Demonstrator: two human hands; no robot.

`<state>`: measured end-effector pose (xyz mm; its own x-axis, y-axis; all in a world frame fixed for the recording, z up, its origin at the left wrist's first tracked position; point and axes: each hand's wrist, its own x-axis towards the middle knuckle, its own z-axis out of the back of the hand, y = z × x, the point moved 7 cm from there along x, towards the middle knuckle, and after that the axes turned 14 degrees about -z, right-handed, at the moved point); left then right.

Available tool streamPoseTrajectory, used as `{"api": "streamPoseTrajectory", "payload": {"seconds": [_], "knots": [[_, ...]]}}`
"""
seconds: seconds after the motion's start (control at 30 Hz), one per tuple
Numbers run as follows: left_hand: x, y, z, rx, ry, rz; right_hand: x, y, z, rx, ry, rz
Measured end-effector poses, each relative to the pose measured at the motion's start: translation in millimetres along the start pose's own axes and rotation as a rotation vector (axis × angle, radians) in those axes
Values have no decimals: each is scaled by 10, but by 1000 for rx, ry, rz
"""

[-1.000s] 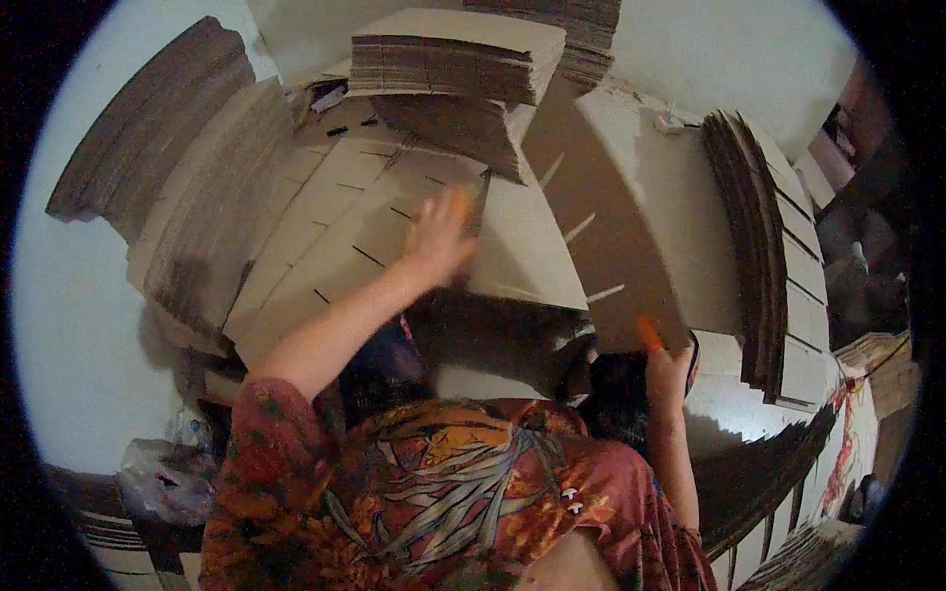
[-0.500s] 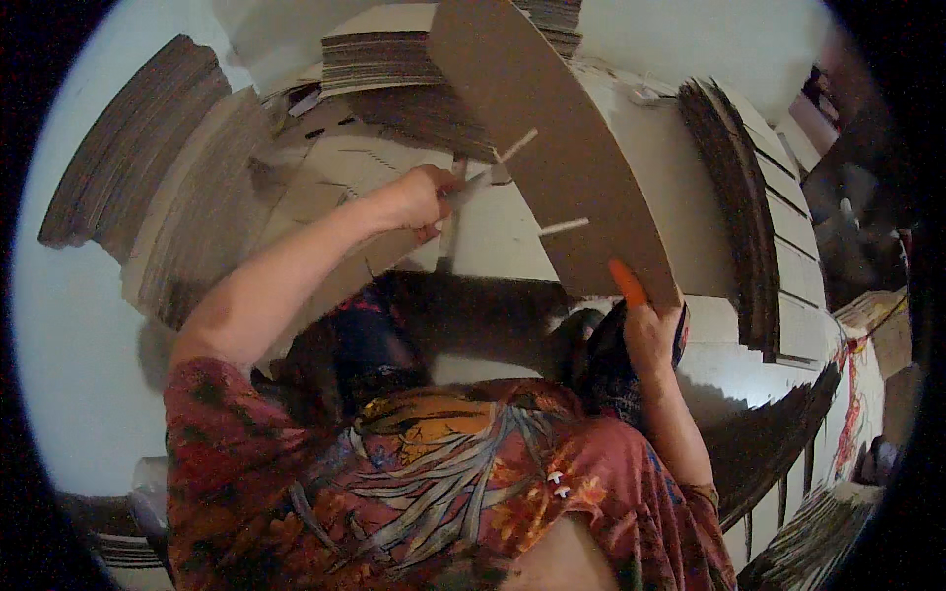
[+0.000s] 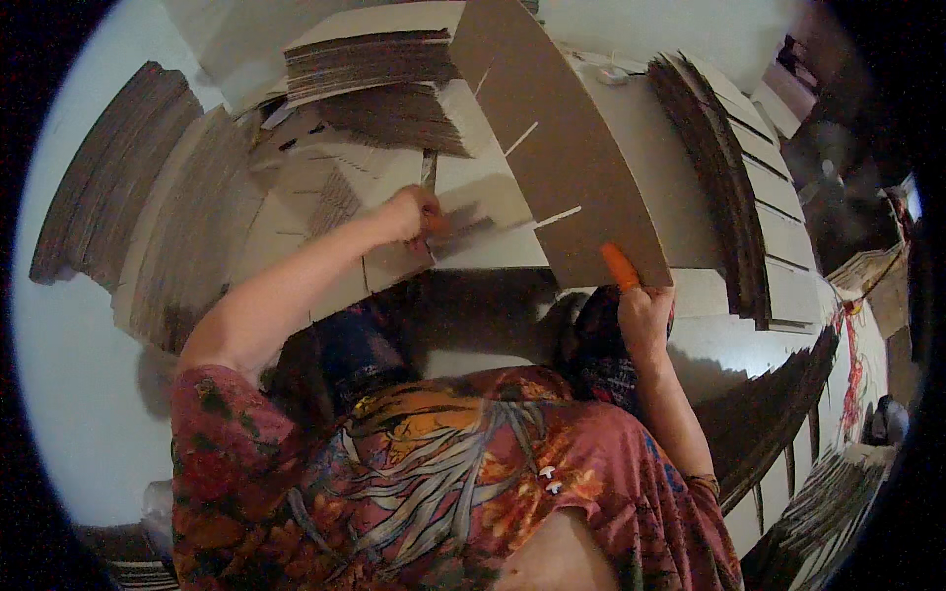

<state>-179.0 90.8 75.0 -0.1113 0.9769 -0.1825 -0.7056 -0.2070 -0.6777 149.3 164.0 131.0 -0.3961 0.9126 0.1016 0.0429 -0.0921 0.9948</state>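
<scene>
My right hand (image 3: pixel 645 320) grips the lower end of a long brown cardboard panel (image 3: pixel 581 187) and wears an orange finger cover (image 3: pixel 619 266) on one finger. The panel stands tilted over the work surface (image 3: pixel 493 251), its top reaching the far edge of view. Pale narrow slots cut in from its left edge. To the left of the panel my left hand (image 3: pixel 419 217) is closed, fingers curled. A thin grey-brown blurred shape reaches from it toward the panel; motion smears it too much to name. Slitted cardboard sheets (image 3: pixel 335 202) lie flat beneath my left forearm.
Stacked cardboard pieces (image 3: pixel 374 64) stand at the back, with more stacks (image 3: pixel 118 167) at far left. On the right, a row of dark-edged cardboard (image 3: pixel 724 187) flanks the surface. Further cardboard stacks (image 3: pixel 828 517) and red cords (image 3: pixel 853 379) are at the lower right.
My left hand has come slightly nearer to me, and the blurred thing at it has dropped lower. The panel stays in my right hand; the whole view has shifted a little.
</scene>
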Motion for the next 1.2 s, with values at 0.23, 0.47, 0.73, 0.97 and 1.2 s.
{"api": "streamPoseTrajectory", "payload": {"seconds": [0.23, 0.47, 0.73, 0.97, 1.2], "knots": [[-128, -1301, 350, 23, 79, -187, -26, 320, -69, 13, -12, 159], [-248, -1917, -170, -110, 477, -239, 142, 212, -22, -181, 42, 138], [118, -1324, -338, -178, 280, -122, 205, -813, 217, -513, 94, -64], [269, -109, -933, 758, -63, -189, -94, 516, 59, -757, -116, 550], [251, 357, -1403, 1358, -431, -523, 103, 65, -423, -1114, -65, 432]]}}
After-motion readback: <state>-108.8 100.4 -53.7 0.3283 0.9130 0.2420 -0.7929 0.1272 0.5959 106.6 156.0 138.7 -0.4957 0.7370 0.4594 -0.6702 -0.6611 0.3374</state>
